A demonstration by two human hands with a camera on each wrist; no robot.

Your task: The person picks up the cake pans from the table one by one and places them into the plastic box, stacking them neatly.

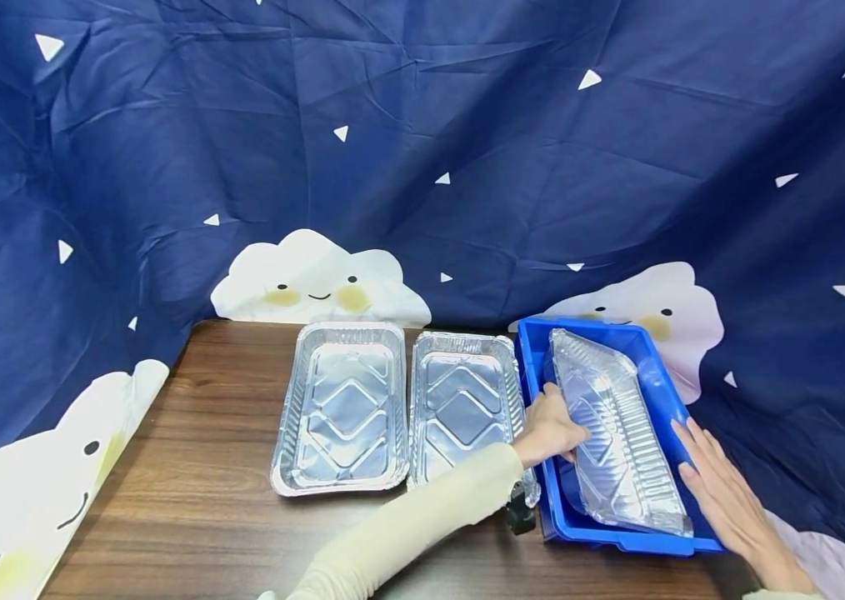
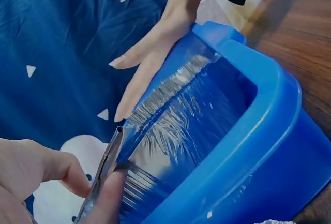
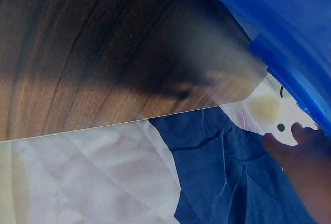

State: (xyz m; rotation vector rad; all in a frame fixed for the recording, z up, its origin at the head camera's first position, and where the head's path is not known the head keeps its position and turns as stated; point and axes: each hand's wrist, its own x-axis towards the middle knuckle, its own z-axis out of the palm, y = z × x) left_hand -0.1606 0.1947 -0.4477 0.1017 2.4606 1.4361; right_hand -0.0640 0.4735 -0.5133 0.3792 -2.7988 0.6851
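Wooden table (image 1: 205,450) beneath, the left hand (image 1: 552,427) pinches a foil tray (image 1: 621,442), spread right hand (image 1: 733,496) seemingly steadying the blue bin (image 1: 655,544)

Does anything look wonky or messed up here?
Yes, the silver, rectangular foil tray in the blue plastic bin is tilted, while two similar silver trays lie flat on the brown wooden table. The left hand pinches the tilted tray's edge, which may be why. Nothing looks spilled.
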